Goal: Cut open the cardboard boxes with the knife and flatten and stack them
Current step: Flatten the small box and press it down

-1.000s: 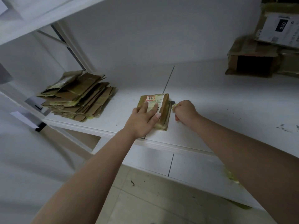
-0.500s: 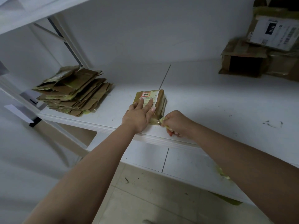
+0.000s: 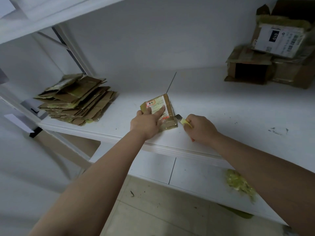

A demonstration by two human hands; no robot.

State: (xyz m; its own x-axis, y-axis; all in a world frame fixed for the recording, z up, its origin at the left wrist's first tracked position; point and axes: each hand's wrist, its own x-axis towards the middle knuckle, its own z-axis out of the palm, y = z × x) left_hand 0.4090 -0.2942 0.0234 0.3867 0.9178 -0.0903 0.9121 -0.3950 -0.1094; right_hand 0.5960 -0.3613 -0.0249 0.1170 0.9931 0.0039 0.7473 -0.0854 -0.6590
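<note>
Presently, at frame centre, your left hand (image 3: 146, 123) presses flat-fingered on the small taped box (image 3: 159, 111) while your right hand (image 3: 200, 128) grips the knife (image 3: 182, 120) beside it; light, probably slippery, so pin its top.

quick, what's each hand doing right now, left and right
Left hand: open, straight fingers pressing down on the small taped box.
Right hand: closed in a grip on the knife, blade beside the box.

The small box (image 3: 167, 108) is brown with a white label edged in red. The knife (image 3: 183, 120) is yellow with a grey blade. The flat cardboard pile (image 3: 76, 99) is brown with yellow-green tape. The shelf (image 3: 221, 108) is white.
</note>
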